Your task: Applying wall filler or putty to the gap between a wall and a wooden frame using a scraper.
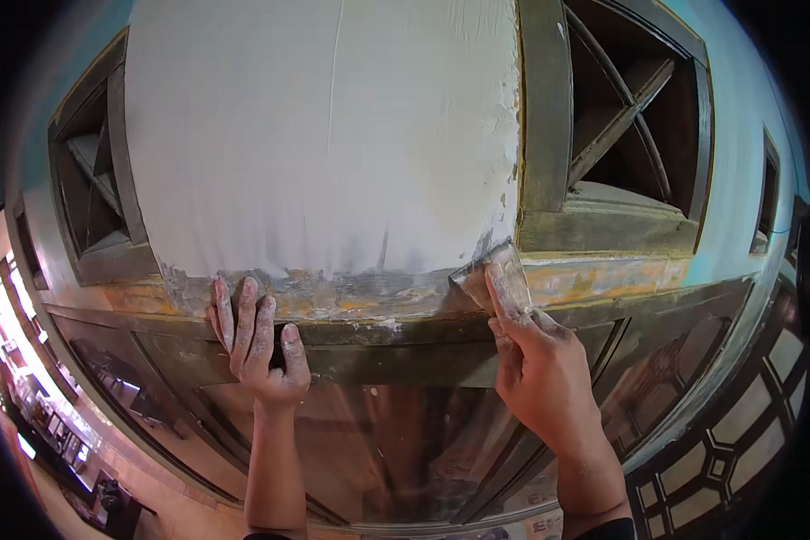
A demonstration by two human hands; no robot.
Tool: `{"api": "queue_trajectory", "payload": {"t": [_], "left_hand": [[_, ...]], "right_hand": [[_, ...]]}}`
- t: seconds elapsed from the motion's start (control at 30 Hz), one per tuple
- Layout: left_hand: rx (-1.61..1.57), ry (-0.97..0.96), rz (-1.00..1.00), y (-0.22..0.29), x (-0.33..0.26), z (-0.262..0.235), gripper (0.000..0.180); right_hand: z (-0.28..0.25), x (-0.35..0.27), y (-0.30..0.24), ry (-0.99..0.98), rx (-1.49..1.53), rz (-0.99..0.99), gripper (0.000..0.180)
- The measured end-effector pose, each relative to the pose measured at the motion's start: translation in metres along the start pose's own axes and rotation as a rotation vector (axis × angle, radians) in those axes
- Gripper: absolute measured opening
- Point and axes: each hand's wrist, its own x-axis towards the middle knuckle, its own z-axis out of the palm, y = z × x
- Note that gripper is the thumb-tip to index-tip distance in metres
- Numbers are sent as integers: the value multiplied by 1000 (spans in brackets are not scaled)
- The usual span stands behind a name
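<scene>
My right hand [549, 360] grips a putty knife [499, 274], its wide thin blade laid against the wall near the lower right corner of a white plastered panel [333, 135]. The index finger presses along the blade. My left hand [259, 346] rests with fingers stretched out on the ledge [351, 333] below the panel, holding nothing. White powder coats the fingers of both hands. Between the hands runs a rough strip [360, 295] of grey and orange-brown patches under the white plaster.
Dark framed openings with crossed bars flank the panel, one at right [549, 229] and one at left [135, 261]. Glazed dark wooden panels [396, 432] lie below the ledge. A tiled floor [189, 504] and bright windows [9, 333] show at lower left.
</scene>
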Motion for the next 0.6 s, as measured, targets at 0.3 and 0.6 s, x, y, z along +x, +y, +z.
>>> {"api": "queue_trajectory", "payload": {"t": [0.3, 0.6], "left_hand": [[-51, 47, -15, -2, 3, 5, 36], [-30, 58, -24, -1, 3, 2, 36]], "right_hand": [[3, -1, 1, 37, 21, -21, 28], [1, -4, 10, -4, -26, -81, 27]]}}
